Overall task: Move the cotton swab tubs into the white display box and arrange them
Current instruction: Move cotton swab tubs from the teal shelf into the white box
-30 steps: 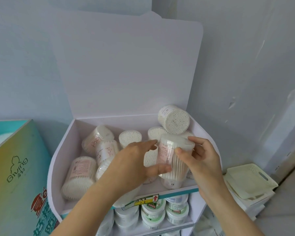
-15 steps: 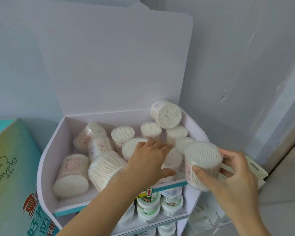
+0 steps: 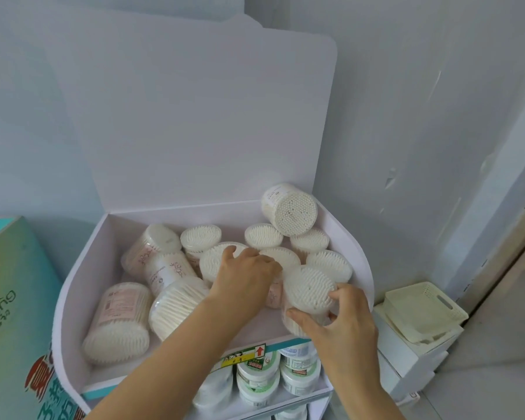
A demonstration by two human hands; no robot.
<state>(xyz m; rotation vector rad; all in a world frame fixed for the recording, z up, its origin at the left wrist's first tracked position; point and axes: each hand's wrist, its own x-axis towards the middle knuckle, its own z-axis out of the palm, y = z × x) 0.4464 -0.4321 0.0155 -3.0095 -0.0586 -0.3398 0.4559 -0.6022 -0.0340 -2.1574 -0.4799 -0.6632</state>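
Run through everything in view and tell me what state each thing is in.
White cardboard display box: lid up, partly filled.
Clear round front-right swab tub: upright, held.
Right hand: grips that tub.
Left hand: rests on middle upright tubs.
Back-right tub: tipped atop upright ones.
Left-side tubs: lying on sides.
Cream plastic baskets: nested.

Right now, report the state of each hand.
Left hand: rests on the upright tubs; whether it grips one cannot be told.
Right hand: closed, holding a cotton swab tub.
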